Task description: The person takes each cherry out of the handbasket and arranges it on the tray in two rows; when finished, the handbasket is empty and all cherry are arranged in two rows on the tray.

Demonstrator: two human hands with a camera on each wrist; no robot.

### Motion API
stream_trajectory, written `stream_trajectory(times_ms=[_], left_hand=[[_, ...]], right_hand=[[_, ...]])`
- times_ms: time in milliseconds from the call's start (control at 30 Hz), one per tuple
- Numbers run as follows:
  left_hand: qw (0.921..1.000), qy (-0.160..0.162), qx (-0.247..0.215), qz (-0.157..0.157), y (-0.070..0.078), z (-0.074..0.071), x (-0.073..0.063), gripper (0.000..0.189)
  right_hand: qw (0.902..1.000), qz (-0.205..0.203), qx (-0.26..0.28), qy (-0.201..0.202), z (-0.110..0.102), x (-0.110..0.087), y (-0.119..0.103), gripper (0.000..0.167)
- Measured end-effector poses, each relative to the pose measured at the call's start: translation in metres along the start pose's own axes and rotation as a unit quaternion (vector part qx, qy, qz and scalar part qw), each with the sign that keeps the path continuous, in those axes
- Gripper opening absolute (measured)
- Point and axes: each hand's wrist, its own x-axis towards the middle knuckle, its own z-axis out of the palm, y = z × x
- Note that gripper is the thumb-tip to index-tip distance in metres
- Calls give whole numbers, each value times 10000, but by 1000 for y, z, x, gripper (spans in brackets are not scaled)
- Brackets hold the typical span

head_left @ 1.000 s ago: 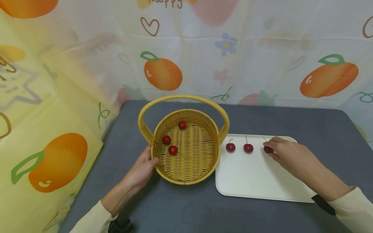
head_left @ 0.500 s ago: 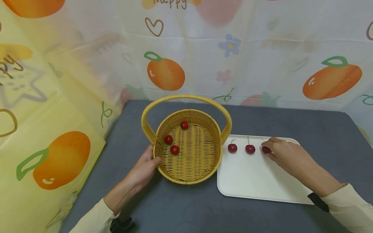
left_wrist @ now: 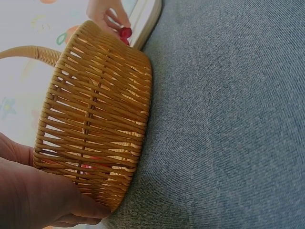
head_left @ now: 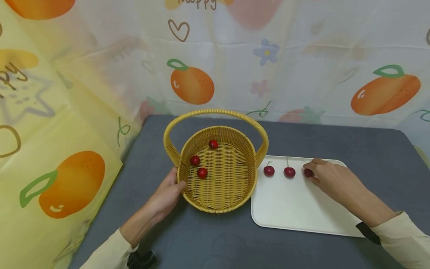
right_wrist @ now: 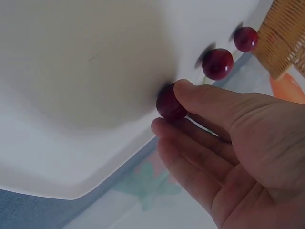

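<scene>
My left hand (head_left: 167, 194) grips the left rim of a round yellow wicker basket (head_left: 250, 175), thumb over the edge and fingers outside. Inside the basket lie three red cherries, one cherry (head_left: 213, 144) toward the back and two at the left. Over the white tray (head_left: 285, 209), my right hand (head_left: 336, 183) pinches a dark red cherry (right_wrist: 170, 102) between thumb and fingertips, low at the tray's surface. Two more stemmed cherries sit in a row to its left: the middle cherry (head_left: 289, 172) and the one closest to the basket (head_left: 268, 171).
The basket's tall arched handle (head_left: 215, 111) stands up over its back side. Basket and tray are side by side on a grey cloth-covered table (head_left: 215, 243). A fruit-printed curtain (head_left: 228, 74) hangs behind and along the left.
The whole head view has shifted slightly, with things appearing a little farther right. The left hand keeps its grip on the basket, and the right hand stays at the same cherry.
</scene>
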Motion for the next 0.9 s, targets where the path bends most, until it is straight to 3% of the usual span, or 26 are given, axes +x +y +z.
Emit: stream_trajectory(times_ms=[267, 900], left_hand=[[10000, 7, -89, 24, -1, 2, 0, 71], [10000, -24, -76, 1, -1, 0, 0, 74]], right_hand=[[9992, 266, 67, -280, -7, -4, 2, 39], [9989, 383, 42, -280, -6, -3, 4, 30]])
